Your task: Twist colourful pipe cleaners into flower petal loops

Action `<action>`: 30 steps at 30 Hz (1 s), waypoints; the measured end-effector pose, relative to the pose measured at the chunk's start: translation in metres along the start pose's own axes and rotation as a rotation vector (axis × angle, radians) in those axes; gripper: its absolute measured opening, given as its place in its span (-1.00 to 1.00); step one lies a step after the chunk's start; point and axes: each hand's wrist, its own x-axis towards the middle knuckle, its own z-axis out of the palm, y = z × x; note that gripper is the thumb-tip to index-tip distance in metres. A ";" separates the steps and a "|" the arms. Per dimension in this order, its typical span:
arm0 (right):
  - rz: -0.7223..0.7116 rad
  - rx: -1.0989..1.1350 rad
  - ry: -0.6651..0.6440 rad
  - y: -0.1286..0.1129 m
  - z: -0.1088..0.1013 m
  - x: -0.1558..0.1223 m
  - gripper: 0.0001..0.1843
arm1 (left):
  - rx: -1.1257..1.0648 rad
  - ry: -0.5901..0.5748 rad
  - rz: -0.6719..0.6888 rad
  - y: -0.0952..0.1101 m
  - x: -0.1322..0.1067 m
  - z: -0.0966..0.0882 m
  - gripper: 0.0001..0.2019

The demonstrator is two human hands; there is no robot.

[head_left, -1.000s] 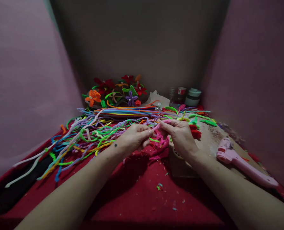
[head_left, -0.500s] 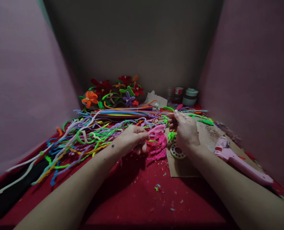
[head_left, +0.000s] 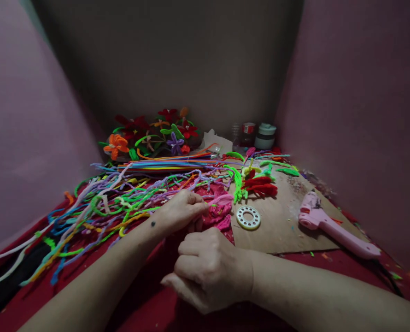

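My left hand (head_left: 187,210) is closed in a pinch, and a light pink pipe-cleaner petal (head_left: 223,199) extends from its fingertips. Beneath and beyond it lies a heap of darker pink pipe cleaners (head_left: 224,221). My right hand (head_left: 208,269) is curled into a fist in front of the left, close to the body. Whatever its fingers hold, if anything, is hidden. A round white disc with holes (head_left: 248,217) rests on the cardboard (head_left: 277,235), beyond the right wrist. Red pipe-cleaner pieces (head_left: 260,186) and bent green ones (head_left: 237,184) lie behind the disc.
Tangled coloured pipe cleaners (head_left: 122,203) cover the left side, below a straight bundle (head_left: 170,163). Finished pipe-cleaner flowers (head_left: 117,146) stand at the back. A pink glue gun (head_left: 339,230) lies at right. A lidded jar (head_left: 265,137) is near the back wall.
My right hand has come down and toward me from above the cardboard, uncovering the disc and the red pieces. The left hand has lowered slightly with the pink petal. The view has shifted a little right.
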 end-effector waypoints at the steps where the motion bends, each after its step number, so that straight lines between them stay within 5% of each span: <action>1: 0.016 0.008 -0.007 0.001 0.001 -0.001 -0.60 | 0.045 -0.004 0.003 -0.001 0.000 0.001 -0.67; 13: 0.037 0.038 -0.185 -0.005 0.016 -0.010 -0.64 | 0.645 0.139 0.133 -0.008 0.012 0.013 -0.67; 30: 0.038 0.087 -0.098 -0.007 0.018 -0.011 -0.62 | 0.724 0.182 0.207 -0.014 0.011 0.018 -0.63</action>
